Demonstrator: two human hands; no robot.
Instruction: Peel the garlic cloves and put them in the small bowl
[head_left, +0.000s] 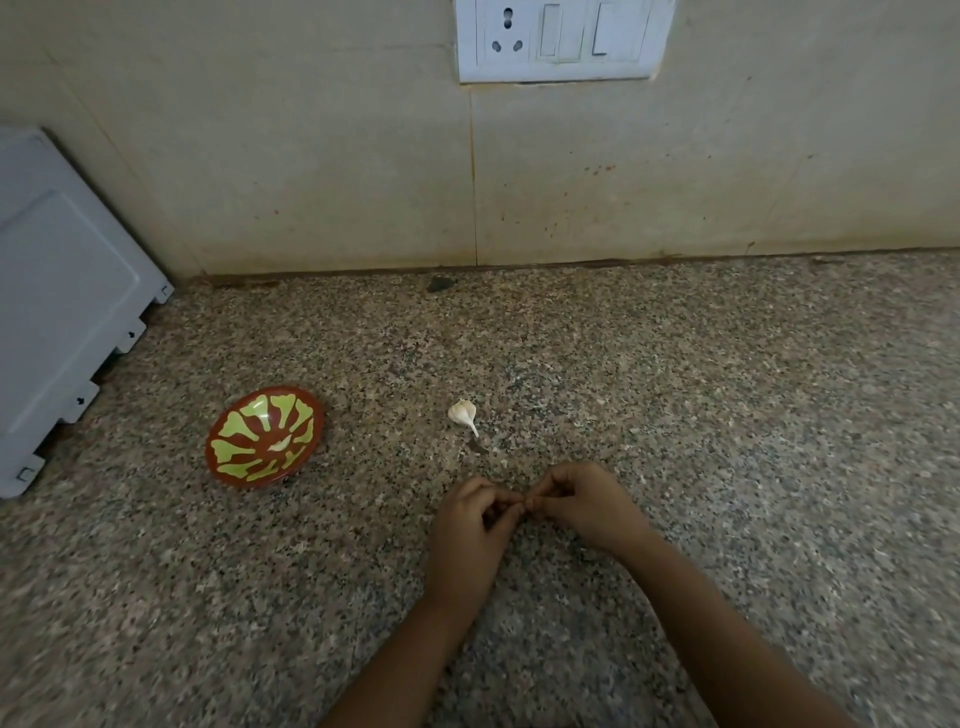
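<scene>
Garlic piece (461, 413), white with a thin stalk, lies on the speckled table (727, 415), well to the right of the small bowl (234, 431). One pale peeled clove (279, 445) sits inside that bowl. Right of the bowl and nearer the person, the left hand (467, 525) and right hand (584, 501) meet fingertip to fingertip, fingers curled. Whether they pinch anything cannot be told.

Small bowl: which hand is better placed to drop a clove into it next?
Left, probably. The small bowl sits left of both hands, nearer the left hand; the right hand would have to cross over it.
</scene>
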